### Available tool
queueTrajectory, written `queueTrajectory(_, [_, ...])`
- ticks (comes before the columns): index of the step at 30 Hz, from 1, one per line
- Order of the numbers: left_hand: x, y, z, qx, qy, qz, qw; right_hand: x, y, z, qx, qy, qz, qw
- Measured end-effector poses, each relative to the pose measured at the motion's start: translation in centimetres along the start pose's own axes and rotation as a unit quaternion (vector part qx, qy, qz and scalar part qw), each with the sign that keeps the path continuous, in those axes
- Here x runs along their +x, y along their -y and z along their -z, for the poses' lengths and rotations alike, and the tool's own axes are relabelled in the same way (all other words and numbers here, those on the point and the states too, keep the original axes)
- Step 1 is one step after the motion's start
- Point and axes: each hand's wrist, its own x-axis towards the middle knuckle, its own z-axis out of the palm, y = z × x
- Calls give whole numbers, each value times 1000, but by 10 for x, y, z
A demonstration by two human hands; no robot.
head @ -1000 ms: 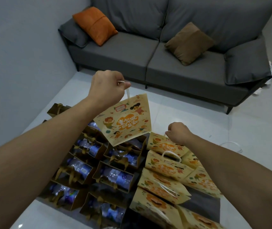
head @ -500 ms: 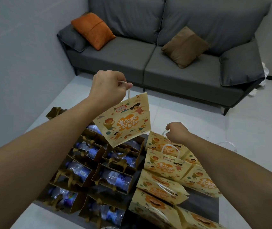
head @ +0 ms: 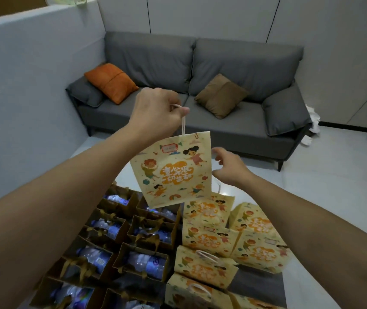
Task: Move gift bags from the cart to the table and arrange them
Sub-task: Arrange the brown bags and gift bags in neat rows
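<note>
The left hand (head: 158,112) pinches the cord of a gift bag (head: 173,169) hanging at its six o'clock, while the right hand (head: 229,168), fingers loosely spread, hovers at the bag's three o'clock.

We hold one bag (head: 173,170) by its handle in our left hand (head: 155,112), hanging above the table (head: 256,284). Our right hand (head: 229,167) is just beside the bag's right edge. Below, on the table, open bags (head: 131,244) with bottles (head: 146,264) in them stand in rows on the left; printed bags (head: 229,241) lie overlapping on the right, just beside them. Behind the table stands a sofa (head: 191,85) with one cushion (head: 111,82) on its left seat and another (head: 221,95) on its right seat. A wall (head: 26,85) runs along the left.
</note>
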Motion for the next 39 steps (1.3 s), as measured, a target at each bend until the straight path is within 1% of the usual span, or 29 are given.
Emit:
queueTrajectory(2, [4, -20, 1, -5, -6, -25, 1000, -16, -1, 17, 58, -27, 7, 998])
queueTrajectory(5, [8, -51, -4, -19, -4, -67, 998, -43, -8, 41, 131, -41, -4, 990])
queueTrajectory(10, [5, -106, -19, -67, 14, -116, 991, -89, -35, 74, 216, -77, -35, 973])
queueTrajectory(16, [-3, -179, -47, -142, 53, -163, 975, -152, -84, 109, 260, -143, -89, 951])
queueTrajectory(21, [-25, -241, -73, -167, 122, -194, 959, -208, -133, 122, 267, -177, -138, 937])
queueTrajectory(25, [-44, -270, -100, -180, 175, -194, 948, -239, -169, 122, 264, -199, -179, 927])
queueTrajectory(30, [-71, -289, -140, -186, 240, -170, 938, -259, -210, 107, 275, -200, -224, 913])
queueTrajectory(34, [-98, -293, -174, -169, 307, -137, 927, -266, -239, 84, 256, -174, -269, 912])
queueTrajectory(39, [-137, -282, -218, -146, 372, -97, 911, -268, -271, 47, 247, -129, -315, 907])
